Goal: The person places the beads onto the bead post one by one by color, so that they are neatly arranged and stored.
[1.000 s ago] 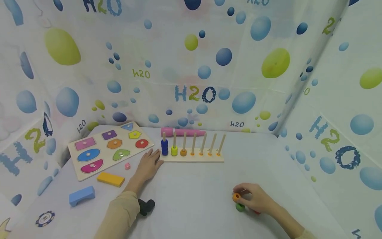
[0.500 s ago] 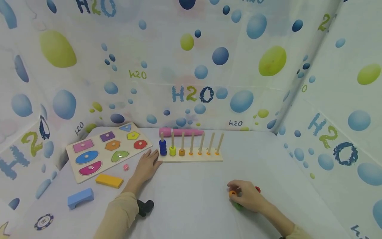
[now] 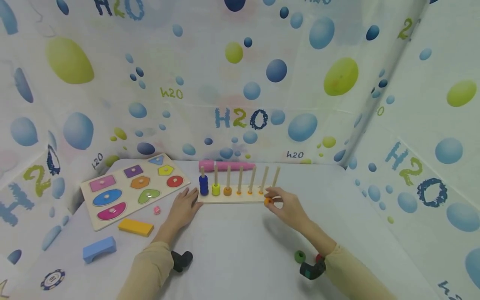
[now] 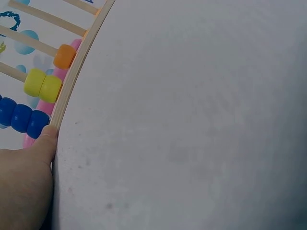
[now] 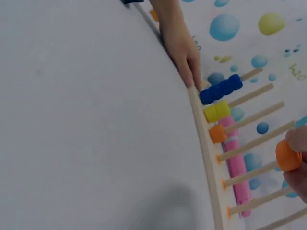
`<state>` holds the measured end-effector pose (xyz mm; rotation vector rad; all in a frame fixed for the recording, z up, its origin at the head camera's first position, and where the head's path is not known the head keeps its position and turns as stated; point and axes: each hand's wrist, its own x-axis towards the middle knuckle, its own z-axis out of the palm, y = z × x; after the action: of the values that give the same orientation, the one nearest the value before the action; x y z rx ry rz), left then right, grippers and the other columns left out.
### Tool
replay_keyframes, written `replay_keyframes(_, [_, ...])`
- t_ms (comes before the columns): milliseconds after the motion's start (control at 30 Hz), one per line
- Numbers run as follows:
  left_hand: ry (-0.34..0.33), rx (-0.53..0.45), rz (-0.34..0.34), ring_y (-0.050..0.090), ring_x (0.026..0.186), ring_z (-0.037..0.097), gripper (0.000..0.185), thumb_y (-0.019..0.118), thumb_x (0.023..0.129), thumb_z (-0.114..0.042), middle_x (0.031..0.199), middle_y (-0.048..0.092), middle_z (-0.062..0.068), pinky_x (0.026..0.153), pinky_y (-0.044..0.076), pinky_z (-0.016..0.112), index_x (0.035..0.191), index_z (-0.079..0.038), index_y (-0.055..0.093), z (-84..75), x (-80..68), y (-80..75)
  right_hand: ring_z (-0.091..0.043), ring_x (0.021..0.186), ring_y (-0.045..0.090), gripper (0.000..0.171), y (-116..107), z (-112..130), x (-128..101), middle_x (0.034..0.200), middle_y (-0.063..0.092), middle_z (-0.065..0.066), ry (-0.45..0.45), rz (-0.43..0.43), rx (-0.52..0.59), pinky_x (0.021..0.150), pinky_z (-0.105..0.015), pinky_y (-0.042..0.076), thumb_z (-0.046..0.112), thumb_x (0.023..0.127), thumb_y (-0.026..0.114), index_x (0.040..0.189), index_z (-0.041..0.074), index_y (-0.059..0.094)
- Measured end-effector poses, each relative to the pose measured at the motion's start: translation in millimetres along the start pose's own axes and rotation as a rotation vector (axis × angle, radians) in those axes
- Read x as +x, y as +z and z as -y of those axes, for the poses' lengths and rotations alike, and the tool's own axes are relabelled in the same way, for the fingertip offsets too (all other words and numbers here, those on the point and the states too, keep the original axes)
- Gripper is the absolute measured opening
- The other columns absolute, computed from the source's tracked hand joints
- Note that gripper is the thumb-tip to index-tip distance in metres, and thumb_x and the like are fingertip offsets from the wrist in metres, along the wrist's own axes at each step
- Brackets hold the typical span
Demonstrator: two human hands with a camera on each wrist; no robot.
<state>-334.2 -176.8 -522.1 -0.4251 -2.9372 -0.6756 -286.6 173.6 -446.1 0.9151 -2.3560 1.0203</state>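
Wooden peg board at the back of the table, orange bead held at its right end

The board's a long pale strip with seven upright dowels: blue beads, yellow beads and one orange on the first three. Left hand lies flat, fingers straight, touching its left end. Right hand pinches the small, round, bright orange bead just in front of the right pegs.

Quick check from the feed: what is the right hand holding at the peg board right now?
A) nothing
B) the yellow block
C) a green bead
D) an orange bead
D: the right hand pinches an orange bead close to the right-end rods of the peg board, while the green bead lies on the table.
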Motion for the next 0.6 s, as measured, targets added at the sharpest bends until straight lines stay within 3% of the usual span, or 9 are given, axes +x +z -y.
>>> replay_keyframes(133, [-0.005,-0.002,0.008,0.016,0.14,0.038,0.058,0.051,0.097,-0.034,0.148,0.036,0.016,0.115,0.01,0.051,0.142,0.0,0.038,0.4,0.4,-0.4,-0.019,0.084,0.067,0.037,5,5,41,0.095,0.069,-0.013,-0.071,-0.027,0.0,0.074,-0.026,0.058,-0.006,0.077,0.073,0.112,-0.004,0.059])
replay_keyframes(333, [0.0,0.004,-0.001,0.018,0.139,0.039,0.057,0.052,0.097,-0.034,0.146,0.038,0.017,0.115,0.011,0.051,0.141,0.001,0.04,0.8,0.1,-0.4,-0.019,0.089,0.066,0.037,23,9,95,0.1,0.067,-0.014,-0.084,-0.036,0.015,0.081,-0.021,0.055,-0.005,0.081,0.07,0.116,-0.005,0.056])
replay_keyframes(600, [0.017,-0.002,-0.031,0.02,0.138,0.04,0.056,0.053,0.097,-0.032,0.145,0.039,0.017,0.115,0.012,0.052,0.14,0.002,0.041,2.3,-0.5,3.6,-0.022,0.092,0.066,0.034,51,10,131,0.101,0.067,-0.017,-0.013,-0.007,0.08,0.08,-0.02,0.054,-0.005,0.084,0.066,0.116,-0.004,0.055])
